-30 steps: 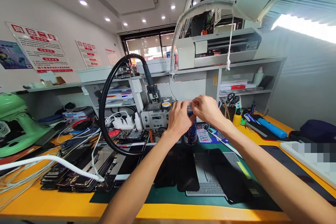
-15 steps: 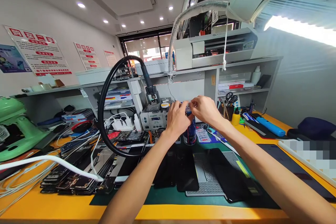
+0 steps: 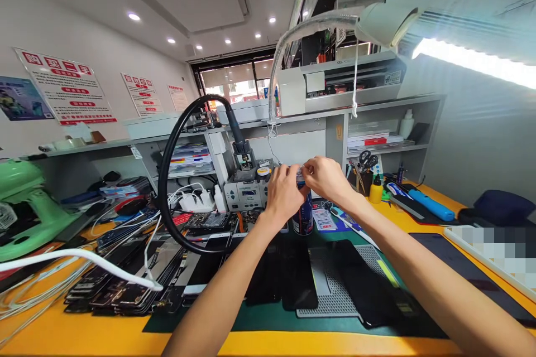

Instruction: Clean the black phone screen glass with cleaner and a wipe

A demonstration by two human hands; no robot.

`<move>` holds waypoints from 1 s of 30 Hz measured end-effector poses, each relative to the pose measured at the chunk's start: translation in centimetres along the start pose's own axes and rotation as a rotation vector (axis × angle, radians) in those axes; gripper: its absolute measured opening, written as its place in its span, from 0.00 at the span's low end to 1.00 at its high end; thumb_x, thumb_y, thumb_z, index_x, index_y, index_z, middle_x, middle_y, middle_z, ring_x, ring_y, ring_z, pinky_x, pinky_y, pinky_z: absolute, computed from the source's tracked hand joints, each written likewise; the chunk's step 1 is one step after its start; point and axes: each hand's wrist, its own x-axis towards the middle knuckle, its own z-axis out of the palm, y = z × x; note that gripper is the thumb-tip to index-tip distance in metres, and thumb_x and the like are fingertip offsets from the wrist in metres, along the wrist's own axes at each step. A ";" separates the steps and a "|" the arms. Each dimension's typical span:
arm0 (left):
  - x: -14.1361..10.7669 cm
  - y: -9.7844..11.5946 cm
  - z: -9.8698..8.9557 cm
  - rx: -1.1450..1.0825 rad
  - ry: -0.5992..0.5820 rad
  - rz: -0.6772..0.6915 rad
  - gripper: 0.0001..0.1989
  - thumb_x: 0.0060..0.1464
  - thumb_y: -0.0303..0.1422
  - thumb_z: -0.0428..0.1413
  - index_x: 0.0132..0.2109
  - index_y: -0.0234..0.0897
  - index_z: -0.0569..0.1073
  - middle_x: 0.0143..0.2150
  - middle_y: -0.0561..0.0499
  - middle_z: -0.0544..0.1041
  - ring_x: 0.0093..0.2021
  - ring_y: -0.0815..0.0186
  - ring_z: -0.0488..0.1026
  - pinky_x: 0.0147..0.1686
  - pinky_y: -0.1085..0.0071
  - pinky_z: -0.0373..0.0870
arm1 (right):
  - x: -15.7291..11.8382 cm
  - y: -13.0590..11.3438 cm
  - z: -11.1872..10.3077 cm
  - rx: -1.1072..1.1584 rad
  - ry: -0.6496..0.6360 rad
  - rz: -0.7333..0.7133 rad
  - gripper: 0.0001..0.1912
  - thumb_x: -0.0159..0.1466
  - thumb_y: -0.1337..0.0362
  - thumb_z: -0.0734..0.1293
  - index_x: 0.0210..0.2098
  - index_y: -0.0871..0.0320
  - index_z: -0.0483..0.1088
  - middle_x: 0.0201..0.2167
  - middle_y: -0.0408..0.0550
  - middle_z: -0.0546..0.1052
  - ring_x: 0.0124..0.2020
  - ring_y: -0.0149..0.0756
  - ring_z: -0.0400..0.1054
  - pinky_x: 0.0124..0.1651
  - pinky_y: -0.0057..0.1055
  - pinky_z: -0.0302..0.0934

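Observation:
A dark blue can [image 3: 303, 216] stands upright on the green mat [image 3: 259, 317], beyond several black phones. My left hand [image 3: 285, 189] is closed around the can's upper part, covering much of it. At the can's top, the fingers of my right hand [image 3: 322, 178] are pinched together, touching or very near the lid. What the right fingertips hold is too small to make out. Nearer to me lie a black phone [image 3: 299, 279] and another dark phone [image 3: 364, 284], which rests on a perforated grey plate [image 3: 335, 308].
A black hose [image 3: 165, 173] loops up left of my hands from a grey station [image 3: 247, 195]. Phone parts [image 3: 125, 290] are stacked at left. On the right are a yellow bottle [image 3: 376, 189], scissors [image 3: 368, 159] and a blue tool [image 3: 431, 204]. A lamp [image 3: 387, 25] hangs above.
The view has tilted slightly upward, so the scene sits a little lower. Both hands remain at the can's top, with only slight finger movement.

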 end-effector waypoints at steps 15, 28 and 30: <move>0.1 0.4 -0.5 0.053 -0.033 -0.014 0.17 0.62 0.42 0.54 0.53 0.36 0.70 0.51 0.45 0.72 0.48 0.60 0.71 0.47 0.58 0.72 | 0.0 0.0 -0.1 -0.026 -0.008 -0.009 0.13 0.69 0.59 0.65 0.48 0.61 0.71 0.46 0.50 0.76 0.43 0.38 0.73 0.46 0.40 0.70; -0.1 0.7 -0.6 0.054 -0.033 -0.030 0.19 0.62 0.41 0.55 0.56 0.36 0.69 0.52 0.44 0.72 0.50 0.59 0.71 0.48 0.57 0.72 | -0.1 -0.1 -0.2 -0.018 -0.016 -0.011 0.13 0.69 0.59 0.65 0.48 0.60 0.71 0.45 0.50 0.76 0.42 0.37 0.73 0.44 0.39 0.70; -0.2 0.7 -0.6 0.050 -0.031 -0.036 0.18 0.62 0.41 0.55 0.55 0.36 0.69 0.52 0.44 0.72 0.49 0.60 0.72 0.48 0.57 0.72 | -0.1 -0.1 -0.3 -0.013 -0.017 -0.008 0.13 0.69 0.59 0.65 0.48 0.60 0.71 0.45 0.50 0.76 0.42 0.37 0.73 0.45 0.39 0.70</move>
